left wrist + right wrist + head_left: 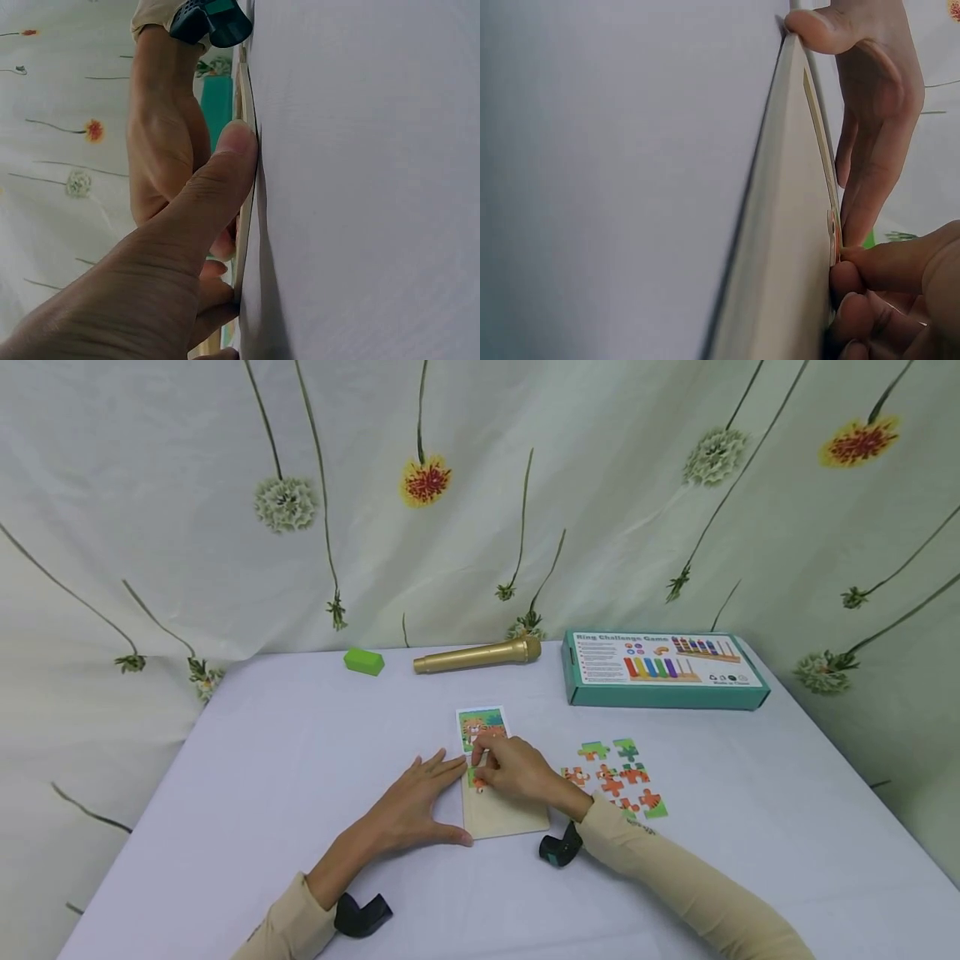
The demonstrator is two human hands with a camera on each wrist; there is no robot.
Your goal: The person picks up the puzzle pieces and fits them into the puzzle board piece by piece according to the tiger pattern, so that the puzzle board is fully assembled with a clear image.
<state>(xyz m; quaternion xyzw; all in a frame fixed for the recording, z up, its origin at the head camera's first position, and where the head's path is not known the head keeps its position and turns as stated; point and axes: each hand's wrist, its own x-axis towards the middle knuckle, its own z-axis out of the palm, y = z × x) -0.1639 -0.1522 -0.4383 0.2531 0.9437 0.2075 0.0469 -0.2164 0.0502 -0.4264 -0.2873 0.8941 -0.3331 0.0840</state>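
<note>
A pale wooden puzzle board (510, 820) lies flat in the middle of the table. My left hand (420, 802) steadies it, fairly straight fingertips at its upper left edge and the thumb (236, 142) against its lower left corner. Over the board's upper left, my right hand (519, 770) pinches a green and orange jigsaw piece (477, 780) between thumb and forefinger; the right wrist view shows the piece (833, 232) down at the board's surface. My fingers partly cover it. Just beyond the board is a tiger picture card (482, 723), its lower part hidden by the right hand.
Several loose jigsaw pieces (634, 774) are scattered right of the board, some partly behind the right wrist. Along the back stand a green block (364, 662), a gold toy microphone (476, 657) and a teal ring game box (666, 670). A flowered cloth (465, 552) hangs behind.
</note>
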